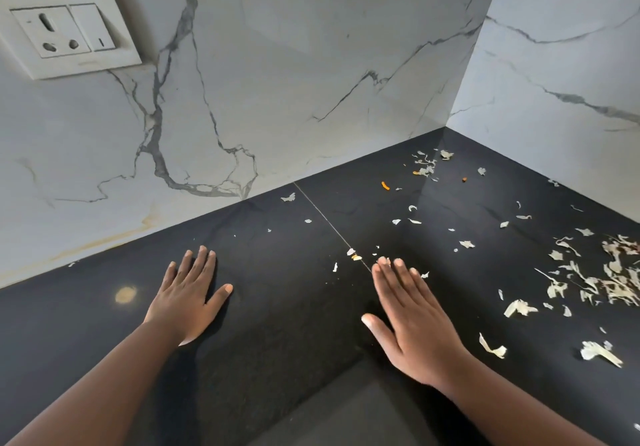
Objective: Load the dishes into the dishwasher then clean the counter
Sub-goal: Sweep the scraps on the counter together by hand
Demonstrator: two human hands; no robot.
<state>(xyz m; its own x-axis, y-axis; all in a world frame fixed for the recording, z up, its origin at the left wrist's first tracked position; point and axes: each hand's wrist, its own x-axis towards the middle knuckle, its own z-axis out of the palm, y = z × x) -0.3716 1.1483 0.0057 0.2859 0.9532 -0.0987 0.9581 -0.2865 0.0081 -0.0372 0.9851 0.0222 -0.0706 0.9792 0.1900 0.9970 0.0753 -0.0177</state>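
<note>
A black stone counter (pixel 277 272) fills a corner between two marble walls. My left hand (pixel 188 296) lies flat on it, fingers straight, holding nothing. My right hand (pixel 412 321) is also flat with straight fingers, its fingertips beside a few small scraps near the counter seam (pixel 332 224). Pale vegetable peelings (pixel 595 279) are strewn thickly at the right, and thinner bits (pixel 426 165) reach into the far corner. An orange scrap (pixel 385 186) lies among them. No dishes or dishwasher are in view.
A white wall socket and switch plate (pixel 65 30) sits on the left marble wall (pixel 277 82). A round light reflection (pixel 125 295) shows on the counter left of my left hand. The counter's front inner edge (pixel 311 393) runs below my hands.
</note>
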